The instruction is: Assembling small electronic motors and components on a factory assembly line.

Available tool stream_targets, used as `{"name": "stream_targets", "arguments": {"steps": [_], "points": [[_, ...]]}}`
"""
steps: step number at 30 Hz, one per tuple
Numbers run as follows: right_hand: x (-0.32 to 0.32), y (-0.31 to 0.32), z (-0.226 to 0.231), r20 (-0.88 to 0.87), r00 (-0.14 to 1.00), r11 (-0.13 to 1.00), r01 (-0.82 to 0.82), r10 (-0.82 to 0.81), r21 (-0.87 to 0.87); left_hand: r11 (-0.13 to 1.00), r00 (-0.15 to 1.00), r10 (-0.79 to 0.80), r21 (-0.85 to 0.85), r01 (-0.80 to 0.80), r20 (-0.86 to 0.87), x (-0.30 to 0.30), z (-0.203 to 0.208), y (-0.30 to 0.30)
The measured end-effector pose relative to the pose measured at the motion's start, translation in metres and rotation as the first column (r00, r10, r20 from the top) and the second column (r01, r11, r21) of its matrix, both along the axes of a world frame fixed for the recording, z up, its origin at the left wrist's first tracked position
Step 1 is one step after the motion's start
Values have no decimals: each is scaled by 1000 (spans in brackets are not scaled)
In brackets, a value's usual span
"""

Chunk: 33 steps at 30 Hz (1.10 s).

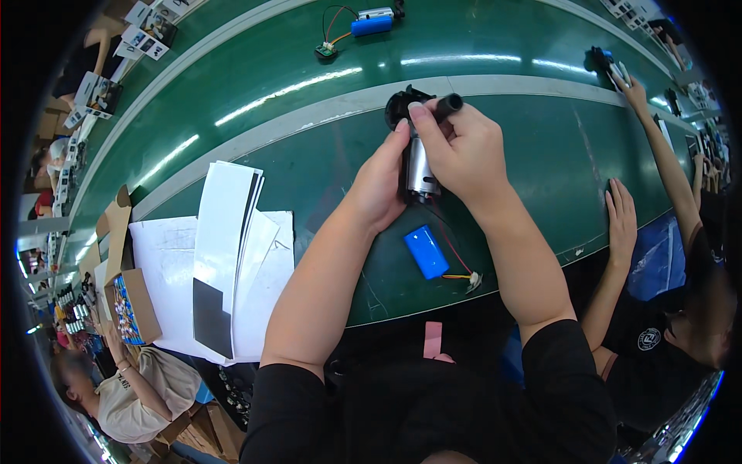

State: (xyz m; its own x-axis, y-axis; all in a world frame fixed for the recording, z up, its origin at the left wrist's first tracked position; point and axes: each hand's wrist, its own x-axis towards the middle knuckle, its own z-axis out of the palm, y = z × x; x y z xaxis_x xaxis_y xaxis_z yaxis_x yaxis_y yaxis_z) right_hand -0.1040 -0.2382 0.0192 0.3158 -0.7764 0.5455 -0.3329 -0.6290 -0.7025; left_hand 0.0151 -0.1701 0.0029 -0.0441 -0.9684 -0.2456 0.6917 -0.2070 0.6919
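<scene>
My left hand (380, 179) is wrapped around a silver cylindrical motor (418, 168) with a round black plastic part (401, 105) at its far end. Against that end, my right hand (468, 151) is closed, its thumb pressing beside the black part. A short black cylinder (449, 105) sticks out from its fingers; whether it is a tool or part of the assembly I cannot tell. From the motor's near end, thin wires run down toward a blue battery pack (427, 252) lying on the bench, and a small circuit board (474, 281) sits beside the pack.
On the left lie white sheets (220, 232) over a white board (162, 247), next to a cardboard box (135, 305) of small coloured parts. Another wired motor with a blue battery (372, 26) rests on the green conveyor (286, 46) ahead. Co-workers sit on both sides; one person's hand (621, 216) rests on the bench at right.
</scene>
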Motion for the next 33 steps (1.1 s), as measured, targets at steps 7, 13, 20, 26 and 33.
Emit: {"name": "stream_targets", "arguments": {"steps": [7,13,20,26,33], "points": [[5,10,29,194,979,843,-55,-60,535,998,995,-13,-64,6,-103,9,-10,2],[0,-3,2,208,978,969,-29,-23,247,986,994,113,-121,-111,7,20,-2,11],[-18,-13,10,540,836,529,-417,-97,740,973,990,44,-232,-13,131,21,7,6],[-14,-37,-18,400,916,480,-340,-24,808,968,598,248,-176,-177,762,5,16,13],[-64,70,42,-197,978,996,-53,65,68,975,248,56,0,-221,967,8,15,27]]}}
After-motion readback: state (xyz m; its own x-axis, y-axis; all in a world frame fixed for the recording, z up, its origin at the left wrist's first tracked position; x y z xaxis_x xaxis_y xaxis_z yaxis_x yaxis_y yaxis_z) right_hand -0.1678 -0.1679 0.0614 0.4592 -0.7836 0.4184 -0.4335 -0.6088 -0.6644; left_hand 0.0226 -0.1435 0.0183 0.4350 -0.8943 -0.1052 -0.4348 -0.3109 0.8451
